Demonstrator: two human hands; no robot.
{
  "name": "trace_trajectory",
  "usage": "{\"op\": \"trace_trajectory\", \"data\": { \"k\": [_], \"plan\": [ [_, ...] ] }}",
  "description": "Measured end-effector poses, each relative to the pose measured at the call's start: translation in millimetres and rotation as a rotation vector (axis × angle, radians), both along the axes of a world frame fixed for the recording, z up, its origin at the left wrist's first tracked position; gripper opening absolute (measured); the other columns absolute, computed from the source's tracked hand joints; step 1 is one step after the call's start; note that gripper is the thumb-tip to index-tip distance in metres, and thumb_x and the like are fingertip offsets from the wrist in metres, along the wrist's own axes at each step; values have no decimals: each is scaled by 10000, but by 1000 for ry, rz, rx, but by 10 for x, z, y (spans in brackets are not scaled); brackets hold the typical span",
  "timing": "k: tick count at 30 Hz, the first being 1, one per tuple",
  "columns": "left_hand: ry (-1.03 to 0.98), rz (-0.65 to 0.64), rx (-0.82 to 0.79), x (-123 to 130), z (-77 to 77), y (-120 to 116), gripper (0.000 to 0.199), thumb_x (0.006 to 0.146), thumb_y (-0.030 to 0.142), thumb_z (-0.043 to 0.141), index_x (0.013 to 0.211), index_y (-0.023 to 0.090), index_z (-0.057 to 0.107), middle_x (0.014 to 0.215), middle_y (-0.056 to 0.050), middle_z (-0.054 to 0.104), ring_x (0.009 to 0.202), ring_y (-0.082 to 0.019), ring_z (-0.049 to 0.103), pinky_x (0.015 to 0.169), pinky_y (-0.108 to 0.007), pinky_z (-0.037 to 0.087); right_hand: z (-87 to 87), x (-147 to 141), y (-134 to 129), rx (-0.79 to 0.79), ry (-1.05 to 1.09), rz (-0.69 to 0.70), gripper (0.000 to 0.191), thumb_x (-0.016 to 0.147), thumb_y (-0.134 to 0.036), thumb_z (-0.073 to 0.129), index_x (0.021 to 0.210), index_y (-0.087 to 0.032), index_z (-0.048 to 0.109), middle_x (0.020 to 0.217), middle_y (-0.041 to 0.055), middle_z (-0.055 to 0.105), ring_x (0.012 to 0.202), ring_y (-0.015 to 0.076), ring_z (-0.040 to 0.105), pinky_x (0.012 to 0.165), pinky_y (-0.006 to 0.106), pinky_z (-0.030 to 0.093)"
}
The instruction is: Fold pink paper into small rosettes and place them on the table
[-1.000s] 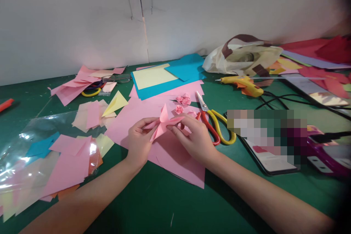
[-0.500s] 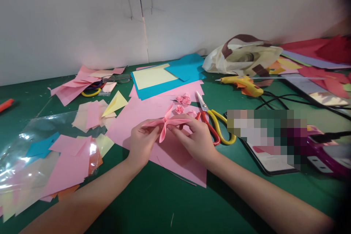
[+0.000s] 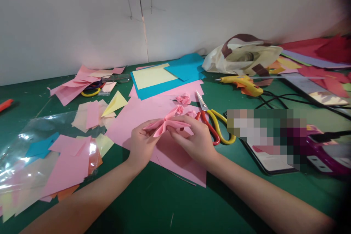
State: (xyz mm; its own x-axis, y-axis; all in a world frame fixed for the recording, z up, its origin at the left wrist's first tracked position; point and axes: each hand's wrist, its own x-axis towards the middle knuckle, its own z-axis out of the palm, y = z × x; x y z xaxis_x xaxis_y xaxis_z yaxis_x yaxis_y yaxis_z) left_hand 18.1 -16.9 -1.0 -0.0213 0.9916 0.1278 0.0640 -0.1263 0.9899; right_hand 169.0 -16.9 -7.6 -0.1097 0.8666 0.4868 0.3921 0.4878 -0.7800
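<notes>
Between my two hands is a folded pink paper flower (image 3: pixel 165 123), its pointed petals spreading out from a pinched centre. My left hand (image 3: pixel 142 144) is closed on its left petals. My right hand (image 3: pixel 195 137) grips the right side, thumb near the centre. Underneath lies a large pink paper sheet (image 3: pixel 186 168) with a thin wire (image 3: pixel 178 178) along its front edge. Small pink paper roses (image 3: pixel 183 98) rest just beyond my fingers. Scissors (image 3: pixel 215 122) with one red and one yellow handle lie open beside my right hand.
A clear plastic bag (image 3: pixel 63 120) with coloured paper lies at left. Blue sheets (image 3: pixel 189 66) and a cream sheet (image 3: pixel 153 76) are at the back. On the right are a yellow glue gun (image 3: pixel 242 84), a cloth bag (image 3: pixel 219 58), black cables (image 3: pixel 290 97) and a phone (image 3: pixel 279 170).
The flower has turned in my fingers: its front petal now points more to the lower left, and its back petal leans right toward a rose. My hands have hardly moved.
</notes>
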Motion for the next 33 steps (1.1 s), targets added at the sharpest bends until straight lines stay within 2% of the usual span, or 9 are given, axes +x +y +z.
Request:
{"op": "trace_trajectory", "data": {
  "k": [4,12,16,19,23,26,29,33],
  "plan": [
    [2,-42,-42,3,13,-4,184,735,311,694,874,200,739,912,-67,752,902,-234,687,802,-346,552,9,-10,-4,-7,5,5,192,762,-125,579,930,-199,634,864,37,721,775,174,671,679,291,528],
    [-30,-119,-65,21,4,-15,215,783,262,632,974,206,713,1043,-78,725,1016,-238,658,887,-351,528,23,-13,10,54,39,-58,123,804,-153,574,898,-196,640,869,50,718,800,176,665,723,320,531],
    [8,-169,-31,28,17,-35,304,738,182,649,1041,196,671,1065,-73,719,984,-230,673,847,-335,554,17,-12,20,41,91,-40,128,819,-138,548,873,-198,648,854,44,703,761,159,641,683,309,517],
    [33,-152,-20,38,49,-34,290,730,209,671,1018,175,667,1011,-72,733,933,-229,689,806,-333,572,26,-15,32,16,115,-19,117,832,-145,548,844,-197,651,819,35,688,741,150,619,672,302,503],
    [76,-115,-16,43,76,-23,229,757,237,662,973,165,692,985,-67,740,939,-230,686,816,-339,569,29,-14,43,-63,159,11,113,837,-169,565,771,-201,651,830,39,663,801,162,605,716,313,488],
    [48,-114,-23,41,68,-26,186,797,257,627,945,179,708,964,-58,747,937,-217,688,830,-334,563,14,-14,36,-177,170,-3,138,832,-215,589,700,-201,628,720,18,633,696,148,575,633,293,464],
    [64,-110,-52,38,61,-33,177,831,284,584,879,190,726,867,-56,756,868,-210,703,776,-325,576,5,-20,24,-261,226,9,60,810,-239,625,763,-202,627,698,1,635,628,130,559,576,272,450],
    [103,-76,-63,39,72,-32,155,804,286,620,851,181,724,817,-63,753,789,-210,707,710,-317,580,14,-30,28,-300,264,33,53,819,-244,617,804,-196,636,752,15,658,665,134,587,592,269,462]
  ]
}}
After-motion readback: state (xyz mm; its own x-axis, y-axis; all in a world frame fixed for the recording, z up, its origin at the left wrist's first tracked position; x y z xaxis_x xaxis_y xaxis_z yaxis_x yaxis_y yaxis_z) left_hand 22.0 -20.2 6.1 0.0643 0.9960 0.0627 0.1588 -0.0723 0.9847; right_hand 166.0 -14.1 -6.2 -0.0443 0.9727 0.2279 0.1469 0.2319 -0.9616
